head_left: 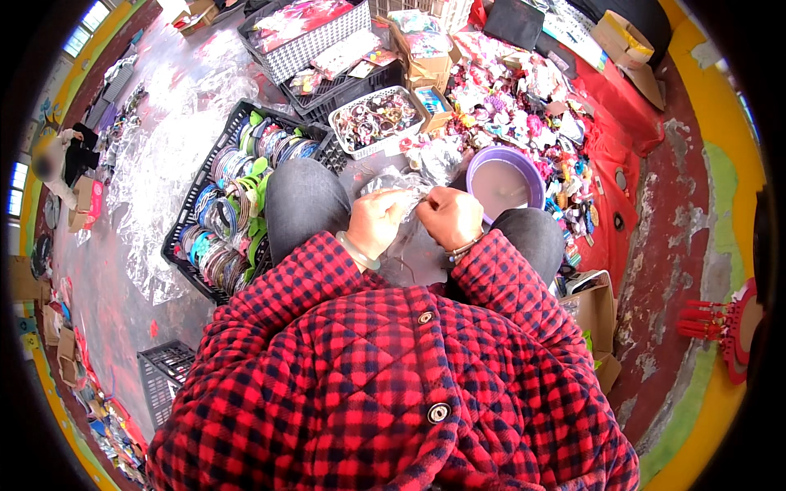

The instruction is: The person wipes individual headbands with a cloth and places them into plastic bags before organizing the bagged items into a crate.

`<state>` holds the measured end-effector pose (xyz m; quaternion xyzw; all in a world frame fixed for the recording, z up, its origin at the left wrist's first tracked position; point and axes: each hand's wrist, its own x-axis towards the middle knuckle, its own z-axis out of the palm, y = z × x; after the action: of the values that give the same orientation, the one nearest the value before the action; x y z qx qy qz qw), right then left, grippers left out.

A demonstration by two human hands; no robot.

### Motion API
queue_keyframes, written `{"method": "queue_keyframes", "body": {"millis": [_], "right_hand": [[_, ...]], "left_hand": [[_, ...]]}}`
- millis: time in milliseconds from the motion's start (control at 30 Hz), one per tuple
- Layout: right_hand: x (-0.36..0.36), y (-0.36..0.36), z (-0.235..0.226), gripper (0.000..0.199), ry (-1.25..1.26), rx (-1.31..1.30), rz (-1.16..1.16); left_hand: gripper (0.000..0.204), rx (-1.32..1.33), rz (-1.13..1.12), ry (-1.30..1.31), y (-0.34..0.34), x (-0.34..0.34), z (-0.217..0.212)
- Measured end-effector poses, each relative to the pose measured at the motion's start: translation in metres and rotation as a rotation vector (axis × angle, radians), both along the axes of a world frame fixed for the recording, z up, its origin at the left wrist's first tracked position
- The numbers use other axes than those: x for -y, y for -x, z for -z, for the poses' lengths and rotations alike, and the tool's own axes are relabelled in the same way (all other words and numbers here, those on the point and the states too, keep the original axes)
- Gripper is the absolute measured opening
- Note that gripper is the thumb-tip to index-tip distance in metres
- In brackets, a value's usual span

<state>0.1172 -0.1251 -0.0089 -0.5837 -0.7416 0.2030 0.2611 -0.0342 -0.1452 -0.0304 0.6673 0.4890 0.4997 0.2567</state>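
Both fists meet above my lap, knuckles up and close together. My left hand (376,222) is closed on a crumpled clear plastic bag (386,182), which bunches up beyond its fingers. Close beside it, my right hand (451,218) is curled tight at the same bag; its fingertips are hidden underneath. More thin see-through plastic hangs between the wrists, and what it contains, if anything, is too unclear to name. Just past my right knee stands a purple basin (539,176) with a greyish inside.
At left, a black crate (199,172) holds rows of hairbands. Ahead is a white basket (354,146) of small accessories. A pile of colourful hair ornaments (532,106) covers red cloth at right. Cardboard boxes (598,315) stand by my right side. Another person (70,159) sits far left.
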Motion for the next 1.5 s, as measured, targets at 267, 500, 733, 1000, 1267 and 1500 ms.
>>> {"method": "queue_keyframes", "body": {"millis": [267,500,733,1000,1267,1500], "right_hand": [[-0.016,-0.01,0.007,0.014,0.444,-0.48,0.044],[-0.021,-0.019,0.0,0.019,0.744,-0.819,-0.149],[-0.016,-0.01,0.009,0.021,0.756,-0.744,-0.108],[-0.015,-0.022,0.001,0.014,0.798,-0.791,-0.268],[-0.012,-0.023,0.004,0.015,0.981,-1.146,-0.215],[-0.02,-0.023,0.022,0.009,0.742,-1.074,-0.113]], "left_hand": [[0.015,0.122,0.015,0.277,0.004,-0.004,-0.002],[0.018,0.328,-0.024,0.385,0.015,-0.009,0.008],[0.018,0.365,0.009,0.441,0.013,-0.007,0.012],[0.016,0.466,0.147,0.458,0.018,-0.012,0.01],[0.016,0.561,0.244,0.528,0.022,-0.014,-0.005],[0.027,0.433,0.244,0.474,0.017,-0.014,-0.001]]}}
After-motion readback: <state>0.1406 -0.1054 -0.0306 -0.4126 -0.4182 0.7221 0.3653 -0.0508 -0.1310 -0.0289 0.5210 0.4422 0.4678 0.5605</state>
